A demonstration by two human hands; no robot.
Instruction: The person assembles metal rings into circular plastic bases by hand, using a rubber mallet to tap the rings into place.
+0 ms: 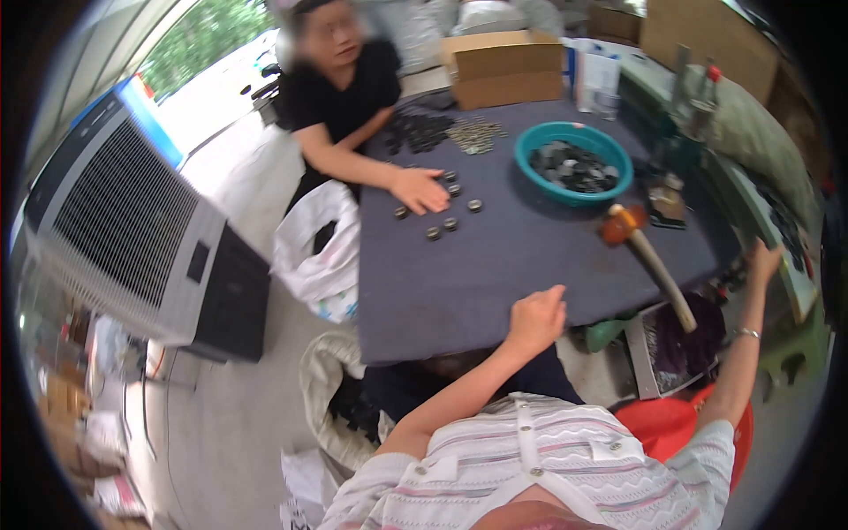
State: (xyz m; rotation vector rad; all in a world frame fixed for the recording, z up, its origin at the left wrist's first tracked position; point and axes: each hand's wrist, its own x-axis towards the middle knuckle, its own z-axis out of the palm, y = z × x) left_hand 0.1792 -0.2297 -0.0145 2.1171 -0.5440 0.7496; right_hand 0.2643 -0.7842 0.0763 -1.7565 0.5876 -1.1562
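Note:
My left hand [537,320] rests at the near edge of the cloth-covered table [424,291], fingers curled and closed; what they hold, if anything, is hidden. Far to the right, my right hand [764,259] reaches to the rim of a long pale tray [799,287] with dark pieces in it. Its fingertips are too small and blurred to read. A mallet [649,256] with an orange head and wooden handle lies between my hands. Beyond it stands a teal basin [574,196] of dark and grey round pieces.
Across the table a person's hand [421,189] lies flat among several small round metal pieces [450,224]. Behind are black pieces [415,132], brassy pieces [477,134] and a cardboard box [503,71]. A green hand press [685,150] stands right; sacks [322,256] and an air cooler [132,221] left.

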